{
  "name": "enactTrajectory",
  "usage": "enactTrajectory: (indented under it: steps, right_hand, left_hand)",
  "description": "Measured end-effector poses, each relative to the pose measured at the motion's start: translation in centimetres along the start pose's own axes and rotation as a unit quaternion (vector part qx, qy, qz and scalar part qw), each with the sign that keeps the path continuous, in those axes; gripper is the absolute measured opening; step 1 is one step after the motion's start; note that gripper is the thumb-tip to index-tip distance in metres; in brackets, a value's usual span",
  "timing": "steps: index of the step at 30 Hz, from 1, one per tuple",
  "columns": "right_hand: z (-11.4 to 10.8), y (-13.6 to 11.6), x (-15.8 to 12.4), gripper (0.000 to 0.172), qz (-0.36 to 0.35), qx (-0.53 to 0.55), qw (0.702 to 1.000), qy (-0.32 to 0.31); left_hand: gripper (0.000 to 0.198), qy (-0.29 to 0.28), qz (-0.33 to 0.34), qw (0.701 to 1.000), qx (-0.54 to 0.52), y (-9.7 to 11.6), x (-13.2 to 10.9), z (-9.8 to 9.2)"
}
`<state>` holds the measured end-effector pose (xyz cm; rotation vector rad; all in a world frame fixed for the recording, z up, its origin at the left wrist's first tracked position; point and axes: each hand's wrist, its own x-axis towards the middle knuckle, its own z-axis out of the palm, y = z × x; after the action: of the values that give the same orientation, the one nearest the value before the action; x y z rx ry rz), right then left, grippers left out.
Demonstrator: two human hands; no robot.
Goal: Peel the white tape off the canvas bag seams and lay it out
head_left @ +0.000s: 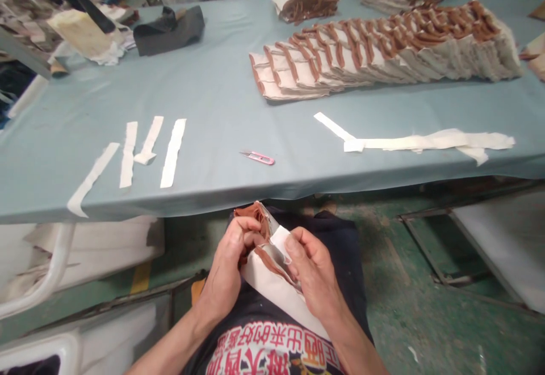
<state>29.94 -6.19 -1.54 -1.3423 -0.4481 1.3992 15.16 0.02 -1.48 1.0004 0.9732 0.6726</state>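
A folded cream and brown fabric piece (pixel 272 284) lies over my lap, just below the table's front edge. My left hand (pixel 234 256) grips its brown edge, fingers curled round the cloth. Between the thumb and fingers of my right hand (pixel 313 264) is a short white fabric strip (pixel 280 239), pinched against the opening of the piece. Part of the strip and the inner folds are hidden by my fingers. On the table ahead lies a pair of pink thread snips (pixel 258 157), apart from both hands.
Several loose white strips (pixel 172 154) lie at the table's left, and an overlapping row of strips (pixel 426 140) at right. Behind, a long fanned stack of cream and brown pieces (pixel 383 51) spans the blue-grey table (pixel 213 91). Dark cloth (pixel 170 32) sits at back left. White-tubed frames (pixel 63 256) stand below left.
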Motion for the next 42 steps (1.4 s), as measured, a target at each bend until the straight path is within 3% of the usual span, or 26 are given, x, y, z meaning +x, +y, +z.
enactTrajectory:
  steps: [4, 9, 13, 15, 19, 22, 26, 31, 42]
  right_hand:
    - [-0.1, 0.8, 0.2, 0.056, 0.006, -0.012, 1.000, -0.004]
    - [0.6, 1.5, 0.4, 0.051, 0.011, -0.035, 0.999, -0.026]
    - [0.2, 0.8, 0.3, 0.048, -0.011, -0.074, 0.997, -0.023]
    - [-0.5, -0.4, -0.1, 0.043, -0.047, -0.128, 0.991, -0.013]
    - [-1.8, -4.1, -1.9, 0.026, -0.159, -0.262, 0.952, 0.007]
    - [-1.6, -6.6, -3.7, 0.023, -0.228, -0.287, 0.931, 0.008]
    - [-0.6, -7.1, -4.8, 0.027, -0.194, -0.316, 0.928, 0.045]
    - [0.0, -5.4, -3.4, 0.020, -0.190, -0.365, 0.906, 0.100]
    - [0.4, -5.5, -3.2, 0.025, -0.167, -0.313, 0.928, 0.115]
  left_hand:
    - [0.046, 0.021, 0.012, 1.000, 0.009, -0.5, -0.5, -1.4]
    - [0.048, -0.050, 0.003, 0.987, 0.152, 1.4, -0.9, -3.2]
    - [0.050, -0.104, -0.075, 0.983, 0.133, 3.4, -0.4, -3.6]
    - [0.052, -0.120, -0.094, 0.983, 0.101, 3.9, 0.0, -3.4]
    - [0.050, -0.157, -0.064, 0.981, 0.090, 4.2, 1.1, -2.2]
    - [0.050, -0.173, -0.041, 0.981, 0.084, 4.4, 1.8, -1.2]
    - [0.050, -0.174, -0.015, 0.984, 0.040, 4.6, 2.2, -0.1]
    - [0.039, -0.145, -0.021, 0.989, -0.011, 4.0, 2.0, 0.8]
    - [0.039, -0.138, -0.017, 0.990, 0.002, 3.8, 1.8, 0.9]
